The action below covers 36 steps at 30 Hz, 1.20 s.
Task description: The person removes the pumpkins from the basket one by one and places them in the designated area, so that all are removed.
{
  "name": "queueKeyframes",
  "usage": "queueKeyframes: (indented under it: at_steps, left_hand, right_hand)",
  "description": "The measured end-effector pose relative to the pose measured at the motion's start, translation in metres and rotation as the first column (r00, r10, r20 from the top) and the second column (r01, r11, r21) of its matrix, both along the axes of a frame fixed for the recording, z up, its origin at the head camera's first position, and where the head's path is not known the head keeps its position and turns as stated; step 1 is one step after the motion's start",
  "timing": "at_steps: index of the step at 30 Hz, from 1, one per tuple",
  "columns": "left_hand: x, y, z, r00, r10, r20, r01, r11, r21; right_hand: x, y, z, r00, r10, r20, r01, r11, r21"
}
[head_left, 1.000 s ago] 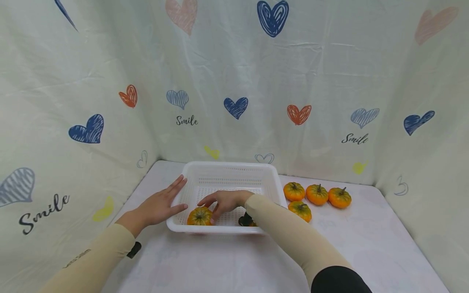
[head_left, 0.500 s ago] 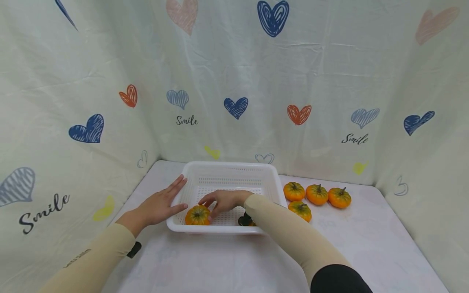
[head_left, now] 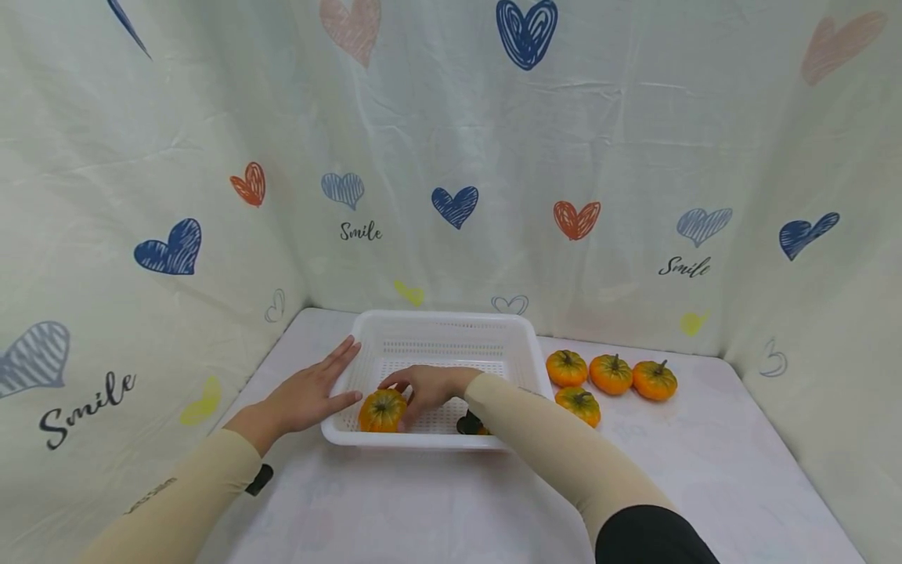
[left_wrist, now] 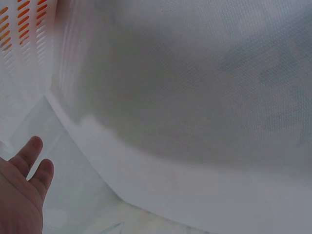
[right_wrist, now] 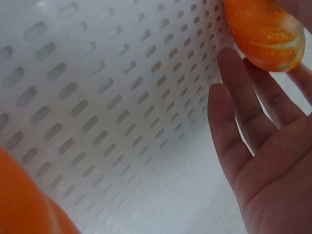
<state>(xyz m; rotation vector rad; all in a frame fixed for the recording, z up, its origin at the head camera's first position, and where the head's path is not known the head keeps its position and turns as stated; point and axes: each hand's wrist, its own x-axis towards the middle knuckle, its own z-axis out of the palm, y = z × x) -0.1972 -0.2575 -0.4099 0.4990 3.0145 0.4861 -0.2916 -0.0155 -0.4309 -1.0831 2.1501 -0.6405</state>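
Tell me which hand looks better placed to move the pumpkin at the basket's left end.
Right, most likely: the right hand grips that pumpkin, while the left hand reaches only the left rim of the basket, outspread and holding nothing.

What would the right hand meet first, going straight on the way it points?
Past the pumpkin it grips, the right hand would probably meet the white basket's left wall, though depth is unclear.
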Motion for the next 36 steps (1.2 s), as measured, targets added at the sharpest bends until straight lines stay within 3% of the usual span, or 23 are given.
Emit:
queueKeyframes:
  at_steps: [5, 13, 19, 36]
  left_hand:
    - [-0.001, 0.000, -0.001, 1.000, 0.001, 0.011, -0.001, 1.000, 0.000]
    - [-0.002, -0.001, -0.002, 1.000, -0.003, 0.012, 0.003, 1.000, 0.000]
    - [-0.001, 0.000, -0.001, 1.000, 0.000, 0.019, 0.000, 1.000, 0.004]
    - [-0.001, -0.001, -0.001, 1.000, -0.016, 0.004, 0.016, 1.000, 0.006]
  right_hand:
    - [-0.003, 0.002, 0.000, 0.999, -0.047, -0.024, 0.047, 0.999, 0.009]
    - [-0.004, 0.003, 0.000, 1.000, -0.016, -0.019, 0.016, 1.000, -0.008]
    - [-0.004, 0.002, 0.001, 0.999, -0.034, -0.035, 0.034, 0.999, 0.005]
    - [-0.018, 0.017, 0.019, 0.984, -0.132, -0.118, 0.128, 0.991, -0.042]
